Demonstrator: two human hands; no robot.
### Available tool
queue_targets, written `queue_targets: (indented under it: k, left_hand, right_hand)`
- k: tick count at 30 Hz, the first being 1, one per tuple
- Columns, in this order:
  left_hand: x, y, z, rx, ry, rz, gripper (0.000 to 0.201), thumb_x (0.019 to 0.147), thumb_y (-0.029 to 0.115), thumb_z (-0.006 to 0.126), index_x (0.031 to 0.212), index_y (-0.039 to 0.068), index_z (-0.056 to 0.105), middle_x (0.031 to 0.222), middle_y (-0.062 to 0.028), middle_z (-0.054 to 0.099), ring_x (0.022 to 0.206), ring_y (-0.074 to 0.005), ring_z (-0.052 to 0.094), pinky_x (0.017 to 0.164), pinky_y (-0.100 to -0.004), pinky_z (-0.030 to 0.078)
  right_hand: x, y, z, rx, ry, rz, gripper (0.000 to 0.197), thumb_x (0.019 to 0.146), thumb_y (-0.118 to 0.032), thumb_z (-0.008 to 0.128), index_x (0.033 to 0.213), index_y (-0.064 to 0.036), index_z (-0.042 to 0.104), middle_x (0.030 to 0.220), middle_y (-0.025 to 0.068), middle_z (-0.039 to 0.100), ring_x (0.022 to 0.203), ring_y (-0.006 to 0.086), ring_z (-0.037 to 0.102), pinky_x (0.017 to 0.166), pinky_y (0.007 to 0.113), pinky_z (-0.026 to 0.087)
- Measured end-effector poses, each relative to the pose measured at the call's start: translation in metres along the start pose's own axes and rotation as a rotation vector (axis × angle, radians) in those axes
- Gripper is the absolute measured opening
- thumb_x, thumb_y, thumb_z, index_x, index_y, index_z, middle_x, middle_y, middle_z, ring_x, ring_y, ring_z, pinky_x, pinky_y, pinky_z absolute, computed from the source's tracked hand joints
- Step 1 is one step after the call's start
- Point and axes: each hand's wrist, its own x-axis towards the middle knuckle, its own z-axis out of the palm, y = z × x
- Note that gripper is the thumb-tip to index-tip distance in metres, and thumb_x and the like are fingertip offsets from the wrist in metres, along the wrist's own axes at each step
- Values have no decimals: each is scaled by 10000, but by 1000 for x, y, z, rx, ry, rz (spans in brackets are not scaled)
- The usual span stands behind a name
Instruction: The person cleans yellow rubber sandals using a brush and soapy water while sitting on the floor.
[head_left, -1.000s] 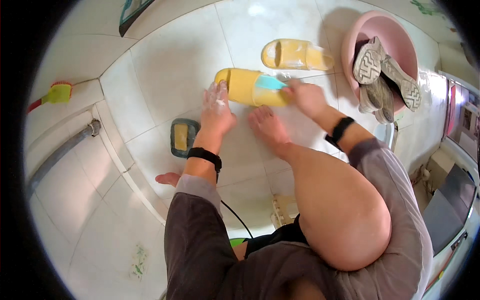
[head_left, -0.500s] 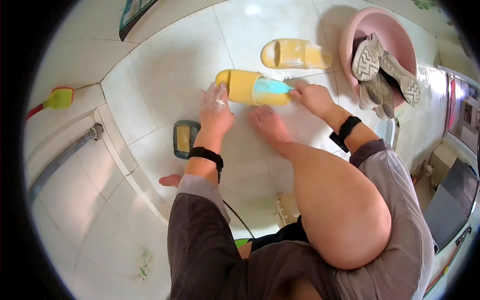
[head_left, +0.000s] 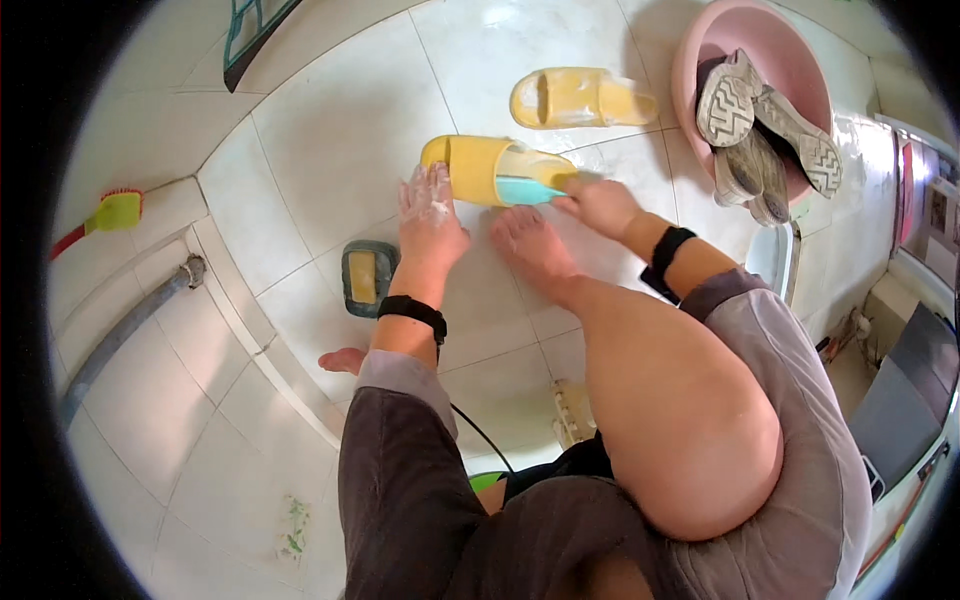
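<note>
A yellow slipper [head_left: 473, 168] lies on the tiled floor with suds on its open part. Against its left end rests my left hand [head_left: 430, 205], soapy, its fingers holding the near edge. My right hand [head_left: 605, 208] is wrapped round the handle of a turquoise scrubbing brush [head_left: 527, 190]. The brush head lies on the slipper's footbed, along the near side by the strap; its bristles are hidden. Farther off, a second yellow slipper [head_left: 575, 98] sits with white foam on it. A bar of soap [head_left: 362, 277] is in a dark soap dish [head_left: 385, 256] left of my left wrist.
At the far right stands a pink basin [head_left: 690, 75] with dirty shoes [head_left: 727, 105] in and over it. My bare foot [head_left: 530, 240] is just on the near side of the slipper. A yellow-green brush [head_left: 118, 210] with a red handle lies at the left, near a grey pipe [head_left: 130, 330].
My right hand has drawn the brush toward me and slightly left, from mid-footbed to the slipper's near side. My left hand stays at the slipper's left end. The view has shifted slightly.
</note>
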Motion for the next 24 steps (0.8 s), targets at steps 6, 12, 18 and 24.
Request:
queue_targets:
  k: [6,12,18,24]
  left_hand:
    - [3,6,3,26,-38,-6,777,722,107,661,1426,0,350,1501,-154,360,1421,-305,279,1172,-494,181]
    - [4,3,-5,70,-85,4,763,727,113,652,1423,5,361,1503,-153,355,1423,-301,276,1165,-497,199]
    - [7,3,-4,62,-98,-21,788,720,129,639,1441,8,343,1520,-154,332,1431,-301,265,1174,-480,181]
    - [10,3,2,106,-164,-11,841,711,182,672,1455,19,315,1534,-148,310,1437,-293,258,1178,-474,175]
  right_hand:
    - [-12,14,-17,91,120,109,405,924,-400,538,1243,-157,597,1193,111,641,1081,302,608,886,414,500]
    - [-33,54,-11,66,203,11,398,933,-410,521,1235,-163,598,1123,122,660,999,337,628,831,438,507]
    - [-14,12,-9,-28,-30,106,390,936,-411,512,1212,-155,615,1133,98,662,1028,307,628,874,434,502]
    - [-18,25,-18,-14,82,134,404,928,-416,528,1218,-150,618,1155,120,653,1020,319,625,858,431,500]
